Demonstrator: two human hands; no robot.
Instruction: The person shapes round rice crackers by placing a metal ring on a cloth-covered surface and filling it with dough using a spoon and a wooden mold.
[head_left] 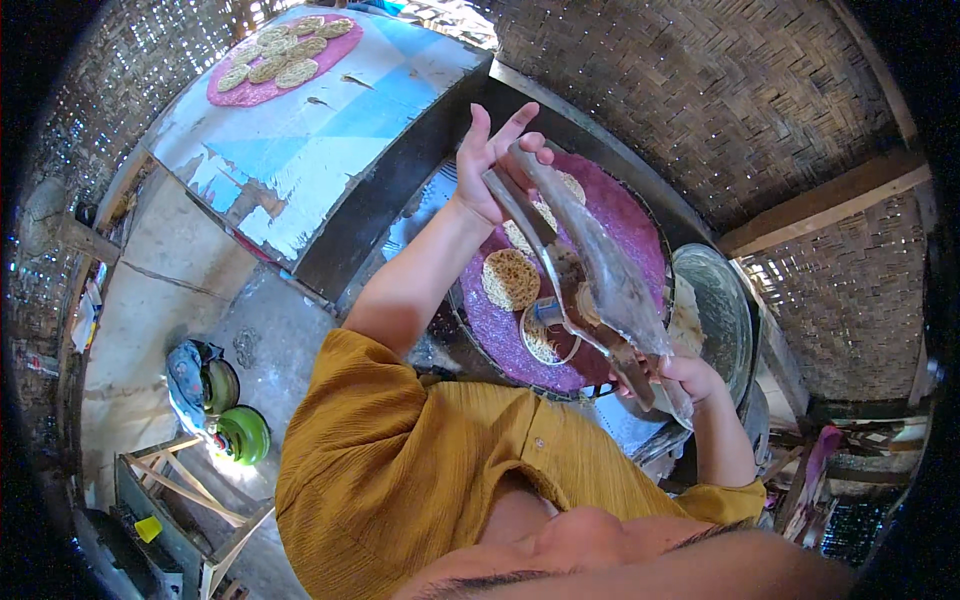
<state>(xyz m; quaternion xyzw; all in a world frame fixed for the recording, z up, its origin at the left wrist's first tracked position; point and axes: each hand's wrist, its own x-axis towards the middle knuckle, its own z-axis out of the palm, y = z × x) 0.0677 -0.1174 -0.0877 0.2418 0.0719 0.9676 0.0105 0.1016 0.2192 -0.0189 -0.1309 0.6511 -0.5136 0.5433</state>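
Observation:
Between my hands stretches a long, cloudy clear plastic sheet (595, 230), tilted from upper left to lower right, with a brown strip-like part along its near side. Its far end is gripped by curled fingers of my left hand (497, 160), whose thumb and forefinger point up. My right hand (692, 385) pinches the near end. Below them lies a round tray lined with a pink sheet (630, 215). On it rest pale, lacy round cakes, one golden-brown cake (511, 280) plainly visible. A pale ring (577, 350) surrounds another cake near the tray's front, partly hidden by the plastic.
A blue and white worn tabletop (330, 130) at the far left bears a second pink sheet (235, 95) with several round cakes. A large grey basin (715, 300) stands right of the tray. Green round canisters (241, 435) sit on the floor at left. Woven walls (720, 90) enclose the space.

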